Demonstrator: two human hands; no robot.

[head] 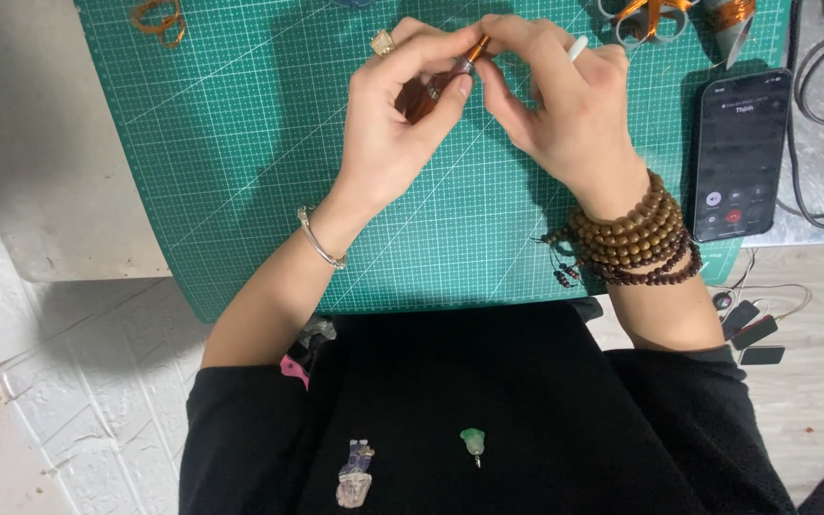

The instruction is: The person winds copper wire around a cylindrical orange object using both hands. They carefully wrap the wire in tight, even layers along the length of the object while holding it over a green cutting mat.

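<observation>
Both my hands meet over the green cutting mat (240, 143). My left hand (398, 124), with a gold ring and a thin silver bangle, pinches a small orange-wrapped piece with a metal end (474, 52). My right hand (565, 105), wrist wound in brown wooden beads, grips the same piece from the other side; a white stick (577, 48) pokes out behind its fingers. A brownish object sits partly hidden under my left fingers.
A phone (738, 153) with a lit call screen lies at the mat's right edge beside dark cables (822, 105). Scissors (646, 17) and a copper wire spool (731, 19) lie at the top. Orange wire loops (159, 21) top left. A green pendant (473, 443) and purple-white stone (355, 472) rest on my black lap.
</observation>
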